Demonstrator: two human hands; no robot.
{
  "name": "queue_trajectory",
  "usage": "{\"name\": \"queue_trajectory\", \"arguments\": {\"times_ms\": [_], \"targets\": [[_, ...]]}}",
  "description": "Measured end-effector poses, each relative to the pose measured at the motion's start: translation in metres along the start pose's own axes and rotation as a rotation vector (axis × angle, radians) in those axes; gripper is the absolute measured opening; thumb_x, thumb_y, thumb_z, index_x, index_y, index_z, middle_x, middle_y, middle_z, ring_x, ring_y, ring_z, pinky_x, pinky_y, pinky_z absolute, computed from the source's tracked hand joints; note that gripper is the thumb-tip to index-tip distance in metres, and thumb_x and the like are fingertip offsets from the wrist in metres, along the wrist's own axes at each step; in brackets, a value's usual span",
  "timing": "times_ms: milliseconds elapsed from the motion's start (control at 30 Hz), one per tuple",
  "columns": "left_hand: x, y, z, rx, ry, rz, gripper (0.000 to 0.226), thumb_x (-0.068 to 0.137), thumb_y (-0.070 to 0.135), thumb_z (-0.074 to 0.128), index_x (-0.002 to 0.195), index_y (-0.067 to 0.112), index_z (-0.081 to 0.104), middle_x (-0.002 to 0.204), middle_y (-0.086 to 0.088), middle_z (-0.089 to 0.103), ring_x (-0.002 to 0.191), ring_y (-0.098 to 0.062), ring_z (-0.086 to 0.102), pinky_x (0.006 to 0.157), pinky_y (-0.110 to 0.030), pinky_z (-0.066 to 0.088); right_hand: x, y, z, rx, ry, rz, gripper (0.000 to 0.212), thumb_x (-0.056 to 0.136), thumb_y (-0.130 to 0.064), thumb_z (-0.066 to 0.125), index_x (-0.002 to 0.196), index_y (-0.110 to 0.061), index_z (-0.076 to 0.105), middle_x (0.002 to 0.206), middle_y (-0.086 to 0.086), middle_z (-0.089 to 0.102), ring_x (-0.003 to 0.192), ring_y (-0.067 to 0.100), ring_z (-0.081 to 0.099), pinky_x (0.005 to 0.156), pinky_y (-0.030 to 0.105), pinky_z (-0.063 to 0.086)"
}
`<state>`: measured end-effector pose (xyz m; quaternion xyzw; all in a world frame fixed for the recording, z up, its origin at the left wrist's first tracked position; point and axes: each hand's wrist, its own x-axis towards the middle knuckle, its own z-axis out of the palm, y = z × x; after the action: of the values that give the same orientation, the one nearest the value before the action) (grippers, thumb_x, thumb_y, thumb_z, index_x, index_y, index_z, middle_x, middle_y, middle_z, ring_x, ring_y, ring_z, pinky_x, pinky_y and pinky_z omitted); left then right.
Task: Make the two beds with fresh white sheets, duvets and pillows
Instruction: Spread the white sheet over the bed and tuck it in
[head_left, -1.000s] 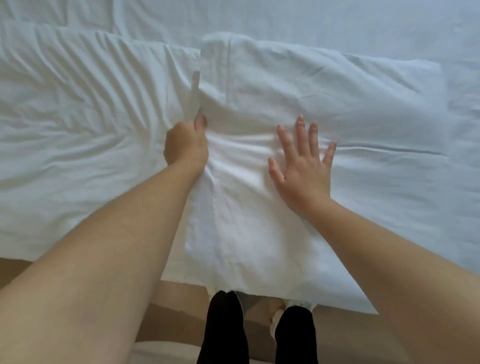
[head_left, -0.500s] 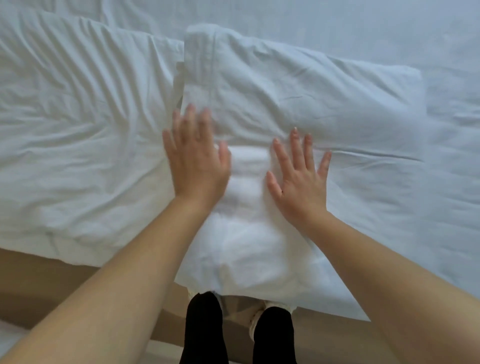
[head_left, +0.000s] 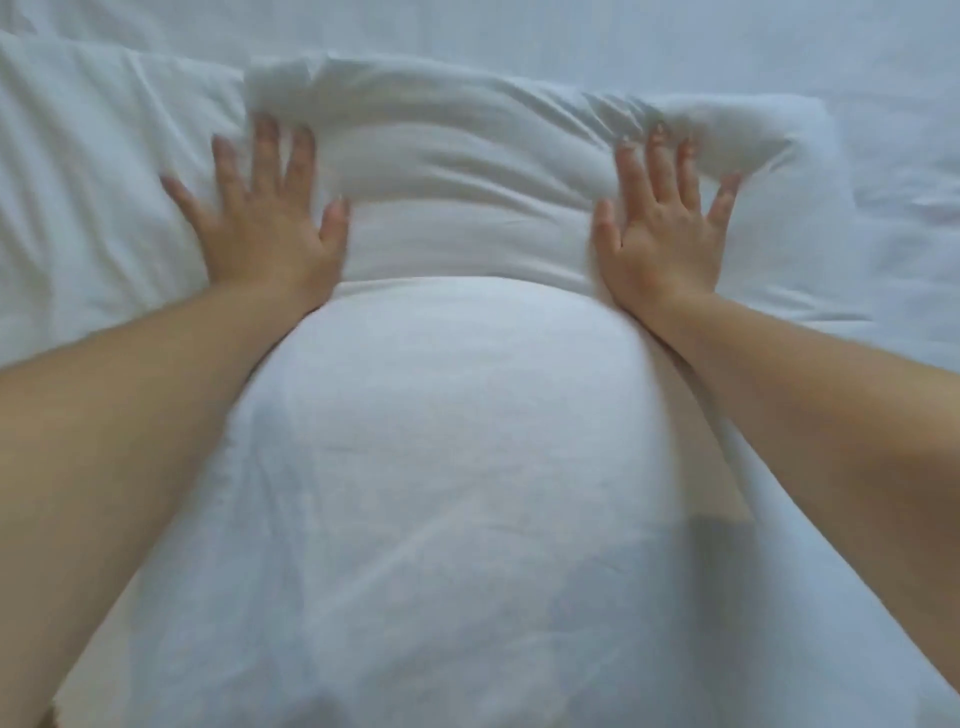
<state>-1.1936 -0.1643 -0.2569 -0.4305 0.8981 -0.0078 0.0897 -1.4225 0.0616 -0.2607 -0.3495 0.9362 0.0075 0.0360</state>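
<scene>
Head view.
- Pillow: white, lying crosswise on the bed, its far edge bunched into ridges above both sets of fingertips.
- Left hand: palm down, fingers straight and spread wide, pressing the pillow's left end; the little finger reaches onto the neighbouring bedding.
- Right hand: palm down, fingers splayed wide, pressing the pillow towards its right end. Neither hand holds anything.
- Rounded white bulge of cloth: fills the near field between the forearms; whether it belongs to the pillow cannot be told.
- Creased white bedding: left of the pillow, touching it.
- White sheet: smooth, beyond and to the right.
- Dark blurred patch: by the right forearm, unidentifiable.
</scene>
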Motion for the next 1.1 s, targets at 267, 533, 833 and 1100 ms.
{"name": "queue_trajectory", "arguments": {"times_ms": [267, 533, 833, 1100], "targets": [[-0.056, -0.003, 0.000, -0.092, -0.038, -0.073, 0.066, 0.098, 0.047, 0.017, 0.156, 0.017, 0.003, 0.163, -0.004, -0.007, 0.149, -0.028, -0.008, 0.116, -0.061, -0.003, -0.050, 0.019, 0.010, -0.063, -0.165, 0.102, 0.067, 0.093, -0.055, 0.011, 0.156, -0.032, 0.010, 0.165, 0.005, 0.002, 0.151, 0.028, -0.004, 0.115, 0.065, -0.005], [-0.067, 0.083, -0.036, -0.089, 0.043, 0.387, 0.062, 0.099, 0.046, 0.028, 0.155, 0.026, 0.011, 0.164, -0.004, 0.002, 0.150, -0.024, -0.002, 0.118, -0.056, -0.002, -0.055, -0.040, -0.030, 0.014, -0.117, -0.291, 0.069, 0.090, -0.055, 0.011, 0.155, -0.034, 0.013, 0.165, -0.001, 0.005, 0.152, 0.024, 0.000, 0.117, 0.060, -0.004], [-0.150, 0.035, -0.010, -0.023, -0.021, 0.142, 0.069, 0.098, 0.045, 0.024, 0.155, 0.010, 0.009, 0.162, -0.016, -0.001, 0.149, -0.032, -0.004, 0.118, -0.056, -0.003, -0.133, 0.070, -0.014, -0.018, -0.172, 0.121, 0.070, 0.090, -0.052, 0.011, 0.156, -0.028, 0.013, 0.165, 0.005, -0.001, 0.151, 0.030, -0.006, 0.113, 0.068, -0.001], [-0.244, 0.024, 0.013, 0.075, -0.163, 0.522, 0.070, 0.096, 0.048, 0.021, 0.154, 0.010, 0.019, 0.162, -0.011, 0.011, 0.149, -0.027, 0.012, 0.120, -0.052, 0.003, -0.253, 0.031, -0.004, -0.009, -0.269, -0.221, 0.062, 0.094, -0.045, 0.027, 0.153, -0.025, 0.031, 0.163, 0.004, 0.017, 0.150, 0.027, 0.013, 0.116, 0.063, 0.009]]}}
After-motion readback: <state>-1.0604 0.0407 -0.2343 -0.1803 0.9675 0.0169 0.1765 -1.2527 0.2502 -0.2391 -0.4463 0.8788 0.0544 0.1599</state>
